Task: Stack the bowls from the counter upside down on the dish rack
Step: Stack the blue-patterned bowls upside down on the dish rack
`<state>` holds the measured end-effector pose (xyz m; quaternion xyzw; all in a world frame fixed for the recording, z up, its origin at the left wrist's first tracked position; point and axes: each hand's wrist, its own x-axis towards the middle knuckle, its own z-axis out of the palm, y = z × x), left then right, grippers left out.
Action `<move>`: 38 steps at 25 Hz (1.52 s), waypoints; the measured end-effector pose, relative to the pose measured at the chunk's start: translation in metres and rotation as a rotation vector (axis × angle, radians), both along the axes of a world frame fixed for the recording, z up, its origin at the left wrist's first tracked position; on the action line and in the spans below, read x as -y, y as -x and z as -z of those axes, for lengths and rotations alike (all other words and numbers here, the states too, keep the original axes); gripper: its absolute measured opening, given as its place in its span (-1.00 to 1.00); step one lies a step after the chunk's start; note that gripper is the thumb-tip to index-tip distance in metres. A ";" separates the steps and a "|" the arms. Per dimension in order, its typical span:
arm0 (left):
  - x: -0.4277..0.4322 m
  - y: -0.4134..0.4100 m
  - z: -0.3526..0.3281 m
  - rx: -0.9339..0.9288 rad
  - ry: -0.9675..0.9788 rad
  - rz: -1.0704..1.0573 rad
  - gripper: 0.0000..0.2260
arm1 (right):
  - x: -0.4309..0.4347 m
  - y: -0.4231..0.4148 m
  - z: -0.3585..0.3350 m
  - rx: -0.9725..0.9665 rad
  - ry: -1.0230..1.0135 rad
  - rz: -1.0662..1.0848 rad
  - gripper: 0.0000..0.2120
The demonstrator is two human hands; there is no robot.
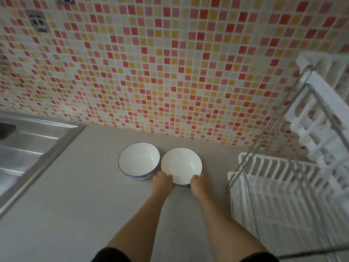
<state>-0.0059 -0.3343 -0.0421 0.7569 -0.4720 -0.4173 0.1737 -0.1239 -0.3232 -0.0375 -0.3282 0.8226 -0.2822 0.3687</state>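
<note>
Two white bowls with dark rims and blue patterned outsides stand upright side by side on the grey counter. The left bowl is untouched. My left hand grips the near left rim of the right bowl, and my right hand grips its near right rim. The white dish rack with a metal frame stands to the right of the bowls, and its lower shelf holds nothing.
A steel sink lies at the left edge of the counter. A mosaic tiled wall rises behind the bowls, with a socket at the upper left. The rack's upper white shelf overhangs at the right.
</note>
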 end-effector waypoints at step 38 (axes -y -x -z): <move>-0.273 0.199 -0.442 -0.096 0.986 1.059 0.05 | -0.345 0.310 -0.413 -0.191 1.113 -0.706 -0.29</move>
